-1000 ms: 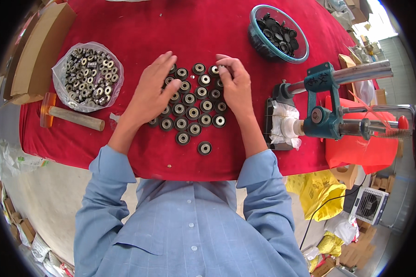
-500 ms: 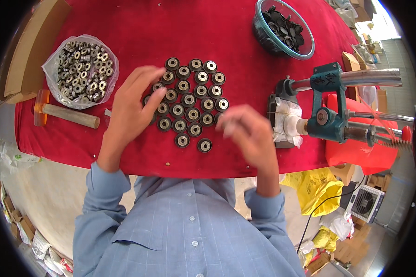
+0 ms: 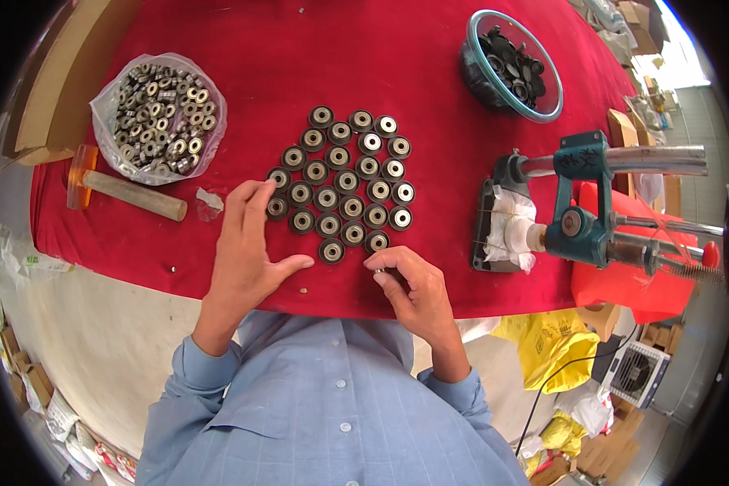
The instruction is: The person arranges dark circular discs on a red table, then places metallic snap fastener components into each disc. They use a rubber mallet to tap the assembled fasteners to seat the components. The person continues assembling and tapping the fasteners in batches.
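Bearings [image 3: 342, 183], small round metal rings with dark rims and pale centres, lie flat in a tight cluster of slanted rows on the red cloth of the table [image 3: 429, 97]. They look hard, stiff and smooth, probably heavy for their size and apt to roll or slide if tipped on edge, so I judge the outer rim, pinched from two sides, to be the safest place to take hold of one. The left hand [image 3: 247, 251] lies flat and open on the cloth, fingers together and thumb spread, its fingertips touching the lower left edge of the cluster; it holds nothing. The right hand [image 3: 413, 287] sits at the near edge of the table, just below the lowest bearings, with its fingers curled in around a small pale metal piece [image 3: 378, 275]; whether that is another bearing I cannot tell. Further left, a clear plastic bag [image 3: 158, 121] holds many more of the same rings, with a hammer [image 3: 125, 190] just beside it. A glass bowl [image 3: 543, 109] of dark parts stands at the far right, and a teal hand press [image 3: 583, 206] stands to the right of the cluster
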A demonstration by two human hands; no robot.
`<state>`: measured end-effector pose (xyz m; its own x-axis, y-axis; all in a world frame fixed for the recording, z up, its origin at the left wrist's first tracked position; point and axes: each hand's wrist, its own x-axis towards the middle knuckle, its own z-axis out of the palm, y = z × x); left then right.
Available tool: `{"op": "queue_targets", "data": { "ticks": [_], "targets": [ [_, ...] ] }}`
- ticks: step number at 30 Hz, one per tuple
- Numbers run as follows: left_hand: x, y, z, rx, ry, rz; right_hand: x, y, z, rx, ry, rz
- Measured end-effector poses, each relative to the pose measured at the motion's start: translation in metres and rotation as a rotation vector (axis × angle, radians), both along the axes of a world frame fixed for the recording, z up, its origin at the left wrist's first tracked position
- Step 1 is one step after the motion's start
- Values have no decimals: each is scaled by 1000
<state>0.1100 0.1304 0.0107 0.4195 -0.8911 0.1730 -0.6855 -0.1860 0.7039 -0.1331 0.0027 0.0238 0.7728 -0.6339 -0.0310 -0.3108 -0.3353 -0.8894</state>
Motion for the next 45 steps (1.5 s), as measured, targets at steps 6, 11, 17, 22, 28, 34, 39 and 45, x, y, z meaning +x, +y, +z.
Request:
{"op": "queue_targets", "data": {
  "ticks": [6, 11, 17, 22, 28, 34, 39, 45],
  "targets": [
    [-5, -5, -8, -22, -46, 27, -1, 7, 2, -3, 2, -51],
    [-5, -2, -8, -55, -40, 19, 0, 14, 0, 93, 7, -177],
    [-3, 12, -14, -140, 74, 70, 54, -2, 28, -117, 54, -2],
    [7, 38, -10, -189, 53, 222, 165, 14, 74, -375, -300, 9],
    [70, 81, -13, -252, 87, 684, 132, 21, 54, -239, -244, 117],
    [94, 95, -12, -71, 176, 743, 63, 57, 15, -108, -123, 146],
    [144, 94, -22, 190, -80, 946, 48, 87, 4, -89, -54, 255],
    [225, 84, -40, -21, 76, 978, 57, 88, -2, -174, -150, 316]
  ]
}}
